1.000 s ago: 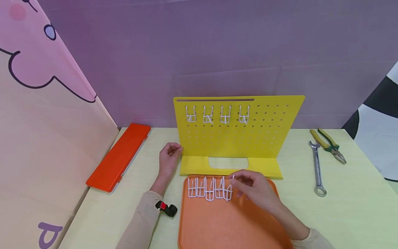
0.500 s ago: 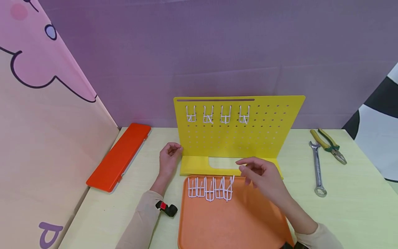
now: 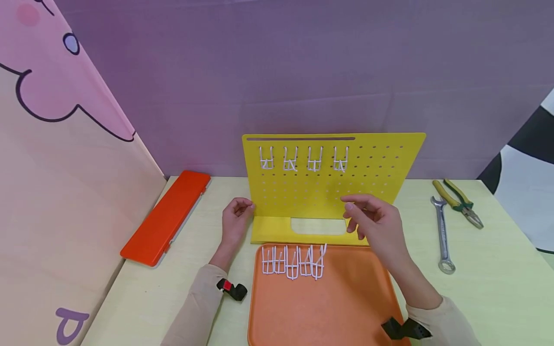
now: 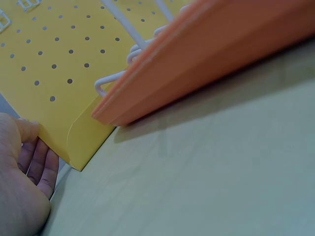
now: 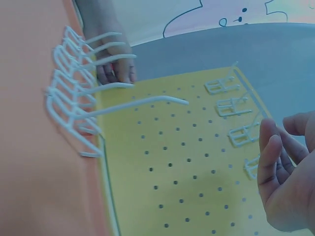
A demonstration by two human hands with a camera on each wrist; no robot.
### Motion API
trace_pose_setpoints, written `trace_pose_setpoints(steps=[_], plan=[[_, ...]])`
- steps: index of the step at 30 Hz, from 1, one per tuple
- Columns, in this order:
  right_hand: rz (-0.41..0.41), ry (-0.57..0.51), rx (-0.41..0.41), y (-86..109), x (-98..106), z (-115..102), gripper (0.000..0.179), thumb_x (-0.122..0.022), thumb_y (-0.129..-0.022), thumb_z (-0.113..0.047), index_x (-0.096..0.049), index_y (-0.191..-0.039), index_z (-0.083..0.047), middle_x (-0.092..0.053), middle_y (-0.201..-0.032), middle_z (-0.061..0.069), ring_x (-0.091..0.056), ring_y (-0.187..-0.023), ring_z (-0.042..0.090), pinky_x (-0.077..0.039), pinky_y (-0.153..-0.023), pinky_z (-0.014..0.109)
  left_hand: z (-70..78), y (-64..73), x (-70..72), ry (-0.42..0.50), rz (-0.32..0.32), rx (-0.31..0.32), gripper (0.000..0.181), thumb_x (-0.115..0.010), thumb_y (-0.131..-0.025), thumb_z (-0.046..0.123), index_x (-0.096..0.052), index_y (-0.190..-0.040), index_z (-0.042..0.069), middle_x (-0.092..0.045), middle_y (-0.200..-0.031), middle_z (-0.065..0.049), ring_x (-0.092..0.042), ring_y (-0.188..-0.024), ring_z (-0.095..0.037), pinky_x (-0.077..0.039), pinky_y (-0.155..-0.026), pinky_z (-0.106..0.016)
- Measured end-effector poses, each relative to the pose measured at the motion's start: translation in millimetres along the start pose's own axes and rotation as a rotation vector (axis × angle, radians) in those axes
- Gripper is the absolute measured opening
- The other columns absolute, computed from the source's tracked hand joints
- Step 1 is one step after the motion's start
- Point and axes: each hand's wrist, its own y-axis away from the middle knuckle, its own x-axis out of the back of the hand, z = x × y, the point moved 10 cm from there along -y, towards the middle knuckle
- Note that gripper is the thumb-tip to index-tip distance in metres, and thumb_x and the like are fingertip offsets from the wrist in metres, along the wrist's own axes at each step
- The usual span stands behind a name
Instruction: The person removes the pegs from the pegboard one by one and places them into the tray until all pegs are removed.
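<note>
A yellow pegboard [image 3: 320,192] stands upright on its base, with several white wire hooks [image 3: 314,159] in a row along its top. At its left edge my left hand [image 3: 235,223] pinches the board; in the left wrist view the thumb lies on the front face and the fingers are behind. My right hand [image 3: 381,228] is raised before the board's lower right, fingers loosely bent, holding nothing. Below it, an orange tray [image 3: 303,312] carries several more white wire hooks [image 3: 292,266], lined up side by side at its far left.
A long red case [image 3: 166,218] lies at the left of the table. On the right are a wrench [image 3: 442,235] and pliers [image 3: 459,202] with yellow-green handles. A purple cloth wall [image 3: 303,72] rises behind the table.
My right hand has let go of the rightmost hook on the tray and risen up and to the right, in front of the board. The left hand stays at the board's edge.
</note>
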Motion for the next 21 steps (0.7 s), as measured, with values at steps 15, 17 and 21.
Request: trace_pose_setpoints(steps=[15, 17, 21], plan=[[0.189, -0.153, 0.137, -35.9, 0.3, -17.7, 0.025, -0.068, -0.110, -0.007, -0.070, -0.133, 0.005, -0.077, -0.098, 0.009, -0.068, -0.063, 0.014, -0.050, -0.050, 0.020, 1.5, 1.3, -0.6, -0.019, 0.004, 0.013, 0.009, -0.074, -0.102, -0.006, -0.070, -0.109, -0.009, -0.071, -0.103, -0.014, -0.065, -0.088, -0.011, -0.055, -0.083, -0.016], [0.182, -0.170, 0.154, -40.1, -3.5, -16.6, 0.026, -0.067, -0.111, -0.007, -0.072, -0.134, 0.004, -0.077, -0.101, 0.012, -0.069, -0.064, 0.014, -0.049, -0.050, 0.020, 1.3, 1.2, -0.3, -0.018, 0.005, 0.013, 0.009, -0.074, -0.102, -0.006, -0.070, -0.109, -0.009, -0.071, -0.103, -0.013, -0.065, -0.088, -0.011, -0.055, -0.083, -0.016], [0.179, -0.199, 0.191, -47.1, -8.8, -14.4, 0.025, -0.066, -0.111, -0.008, -0.074, -0.132, 0.005, -0.079, -0.105, 0.011, -0.073, -0.066, 0.016, -0.049, -0.048, 0.020, 0.6, 1.0, 0.0, -0.017, 0.004, 0.014, 0.008, -0.074, -0.102, -0.006, -0.070, -0.109, -0.008, -0.071, -0.101, -0.010, -0.066, -0.088, -0.011, -0.055, -0.082, -0.016]])
